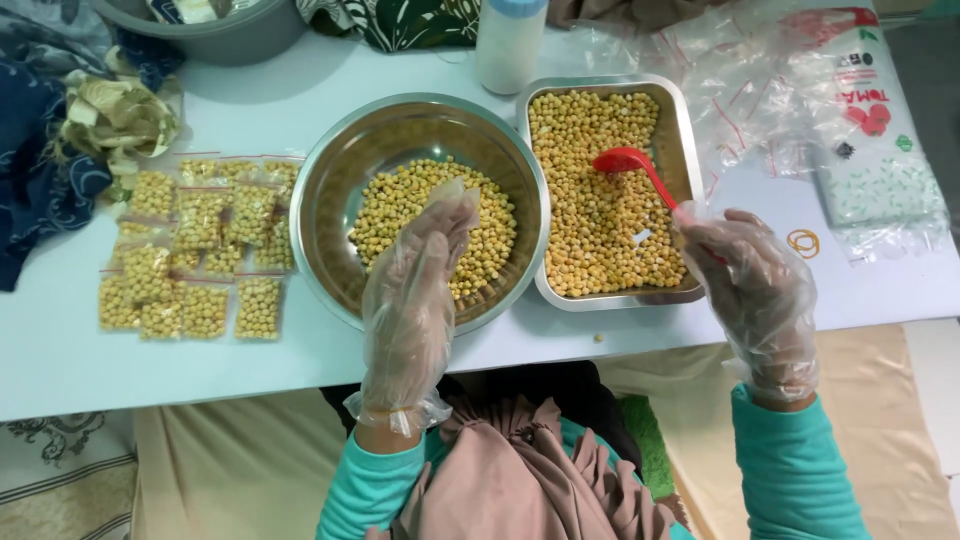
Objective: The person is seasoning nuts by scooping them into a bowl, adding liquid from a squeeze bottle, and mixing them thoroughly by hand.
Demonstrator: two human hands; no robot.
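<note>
Two gloved hands work over a pale blue-white table [60, 350] that fills most of the frame, its near edge running across the lower third. The left hand [415, 290], in a loose clear plastic glove, reaches flat and open-fingered over the round steel bowl [330, 200] at the centre, fingertips above the heap of yellow chickpeas [400, 200] in it; it grips nothing that can be seen. The right hand [755, 290], gloved the same way, is closed around the handle of a red spoon [625, 162], whose scoop lies on the chickpeas in the rectangular steel tray [685, 130] just right of the bowl. Bowl and tray touch or nearly touch at their rims.

At the left of the frame small clear bags of chickpeas [200, 260] lie in rough rows on the table. A white bottle [510, 40] stands at the top centre, just behind the tray. Empty clear plastic bags [740, 100] lie heaped at the upper right, with an orange rubber band [803, 242] on the table near the right hand. A grey basin [230, 40] sits at the upper left, beside crumpled dark blue cloth [40, 170]. One loose chickpea [598, 338] lies near the table's front edge. Below the table, teal sleeves and a dusty-pink garment show, with beige floor covering on either side.
</note>
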